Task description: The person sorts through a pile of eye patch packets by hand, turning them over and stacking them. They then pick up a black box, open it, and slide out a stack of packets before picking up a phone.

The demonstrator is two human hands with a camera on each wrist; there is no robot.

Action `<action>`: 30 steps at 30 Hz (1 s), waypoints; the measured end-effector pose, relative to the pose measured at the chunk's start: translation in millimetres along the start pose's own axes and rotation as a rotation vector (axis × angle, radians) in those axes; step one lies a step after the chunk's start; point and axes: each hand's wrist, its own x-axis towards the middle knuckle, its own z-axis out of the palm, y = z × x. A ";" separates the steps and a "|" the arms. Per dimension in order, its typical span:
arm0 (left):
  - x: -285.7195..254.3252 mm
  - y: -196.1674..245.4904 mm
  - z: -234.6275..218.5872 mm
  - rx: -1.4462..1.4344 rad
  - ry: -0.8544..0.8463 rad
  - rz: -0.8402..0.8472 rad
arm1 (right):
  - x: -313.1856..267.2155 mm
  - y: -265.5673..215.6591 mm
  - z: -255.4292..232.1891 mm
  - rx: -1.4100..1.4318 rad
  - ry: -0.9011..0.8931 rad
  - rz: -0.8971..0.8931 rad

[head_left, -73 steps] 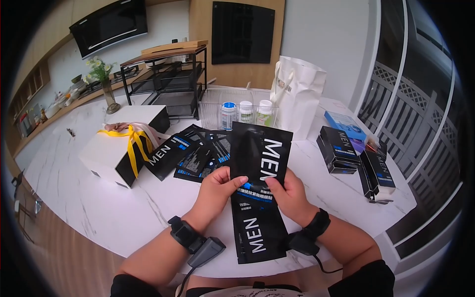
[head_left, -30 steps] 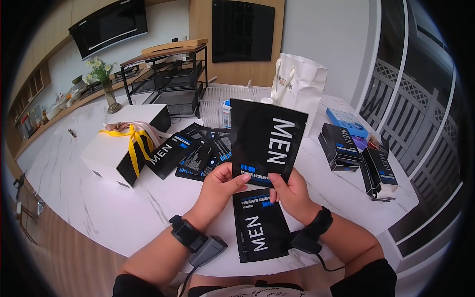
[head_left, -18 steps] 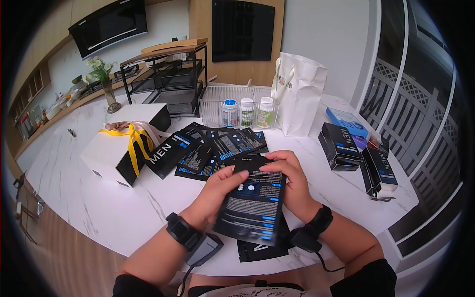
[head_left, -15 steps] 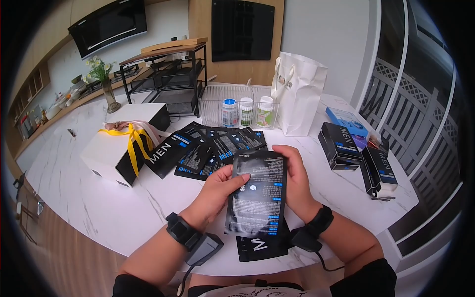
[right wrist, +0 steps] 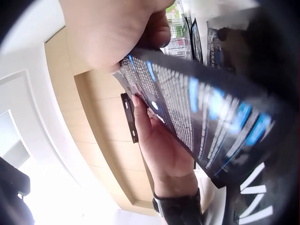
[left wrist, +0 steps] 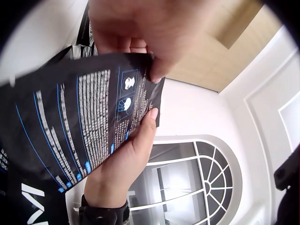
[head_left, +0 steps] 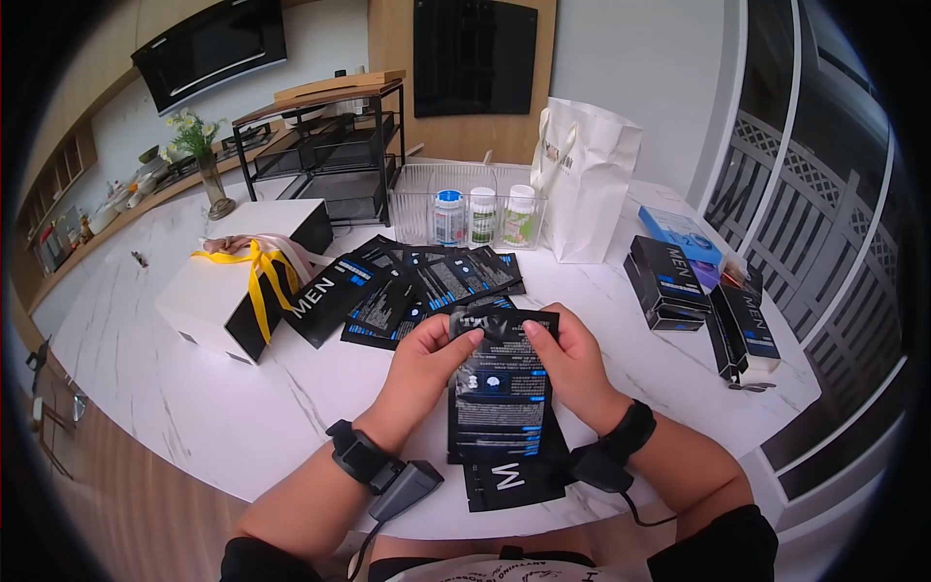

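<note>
Since the earlier frame, the right hand (head_left: pixel 584 376) has brought its thumb onto the printed face of the upper packet (head_left: pixel 499 412), below centre. I see the left hand (head_left: pixel 419 373) pinching its top edge too, both hands' fingers curled. The lettered packet (head_left: pixel 519 487) lies partly beneath.

Room to pass lay over the near left of the tabletop (head_left: pixel 291 417) and between the right hand (head_left: pixel 579 364) and the dark boxes (head_left: pixel 671 281). The white box (head_left: pixel 208 306) blocked the left; the packet pile (head_left: pixel 441 276), clear bin (head_left: pixel 409 218) and tall paper bag (head_left: pixel 592 194) obstructed the far side.
</note>
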 end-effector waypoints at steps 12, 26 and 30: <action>0.8 -1.3 -3.2 0.032 0.024 -0.064 | -5.9 -9.7 3.3 -0.102 0.030 -0.064; -2.4 5.3 3.1 -0.031 -0.051 -0.120 | 3.4 -3.3 0.5 0.096 0.102 0.028; 1.8 -3.6 -1.3 -0.004 -0.065 -0.103 | 1.6 -5.6 0.7 0.219 0.076 0.068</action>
